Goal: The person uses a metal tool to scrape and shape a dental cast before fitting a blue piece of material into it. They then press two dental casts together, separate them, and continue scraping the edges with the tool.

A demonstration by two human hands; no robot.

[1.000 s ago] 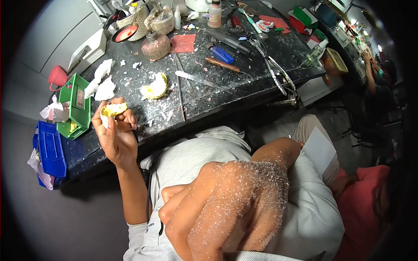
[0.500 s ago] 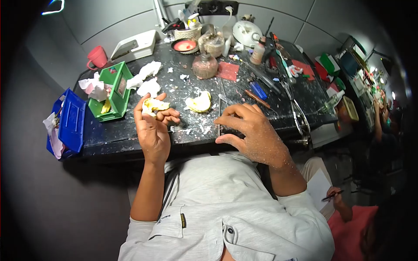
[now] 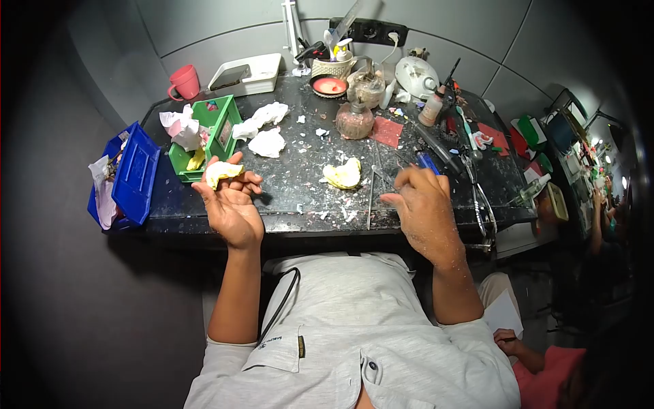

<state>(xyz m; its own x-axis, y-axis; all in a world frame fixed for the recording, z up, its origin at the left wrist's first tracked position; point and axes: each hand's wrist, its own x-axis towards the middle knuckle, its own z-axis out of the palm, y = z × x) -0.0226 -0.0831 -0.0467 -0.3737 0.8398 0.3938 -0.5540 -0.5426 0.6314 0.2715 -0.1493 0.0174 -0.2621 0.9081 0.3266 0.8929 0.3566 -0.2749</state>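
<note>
My left hand point(image 3: 235, 208), palm up, holds a pale yellow, chalky piece that looks like a plaster dental cast point(image 3: 223, 174) between thumb and fingers. A second yellow cast point(image 3: 343, 174), roughly horseshoe-shaped, lies on the black worktop point(image 3: 293, 204) between my hands. Over the worktop to its right is my right hand point(image 3: 429, 211), dusted with white specks. Its fingers are bent, with a gap between thumb and forefinger and nothing visible held. A thin metal rod point(image 3: 370, 198) lies just left of it, and a blue object point(image 3: 428, 162) is partly hidden behind its fingers.
A green bin point(image 3: 221, 129) and a blue bin point(image 3: 136, 180) hold scraps at the left. Crumpled white paper point(image 3: 266, 143), a glass burner point(image 3: 354, 121) and a red wax sheet point(image 3: 387, 131) lie beyond. Metal tools point(image 3: 480, 184) are at right; a person in red point(image 3: 552, 368) sits nearby.
The view has shifted, so the bench appears farther right. My left hand has turned the held cast and lowered its fingers. My right hand has moved right across the bench, toward the blue object.
</note>
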